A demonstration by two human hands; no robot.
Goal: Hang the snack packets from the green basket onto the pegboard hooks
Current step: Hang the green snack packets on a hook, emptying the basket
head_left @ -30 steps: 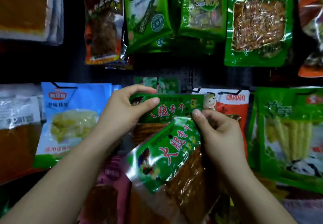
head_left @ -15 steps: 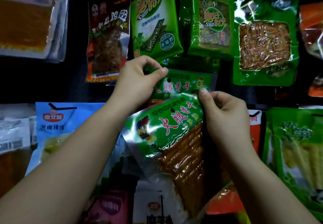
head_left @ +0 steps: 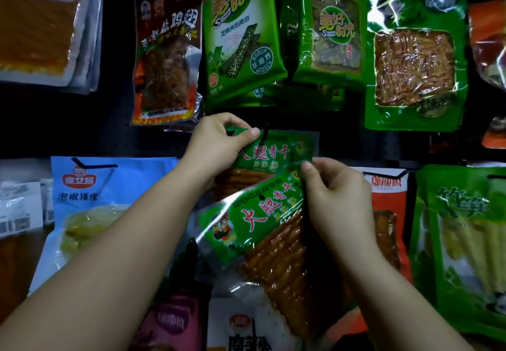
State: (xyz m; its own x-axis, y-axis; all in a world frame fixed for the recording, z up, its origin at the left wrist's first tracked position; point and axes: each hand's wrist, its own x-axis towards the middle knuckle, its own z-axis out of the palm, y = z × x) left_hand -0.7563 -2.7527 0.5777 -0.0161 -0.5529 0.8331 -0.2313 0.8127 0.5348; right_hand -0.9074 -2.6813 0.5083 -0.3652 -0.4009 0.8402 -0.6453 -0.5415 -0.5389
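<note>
Two matching snack packets with green headers, red lettering and brown strips are in my hands before the dark pegboard [head_left: 115,129]. My left hand [head_left: 216,145] pinches the top left corner of the rear packet [head_left: 276,151], whose header sits against a black hook [head_left: 265,133]. My right hand [head_left: 334,200] pinches the top right corner of the front packet [head_left: 257,219], which hangs tilted below and in front of the rear one. The green basket is out of view.
Hung packets surround my hands: a dark red one [head_left: 167,58], green seaweed packs [head_left: 241,41] and a green packet [head_left: 416,60] above, a blue packet [head_left: 90,205] to the left, an orange-red one [head_left: 388,214] and a green bamboo-shoot pack [head_left: 465,241] to the right.
Both hands have risen with the two packets, up from the lower row. The rear packet's header now lies at a hook just under the upper row.
</note>
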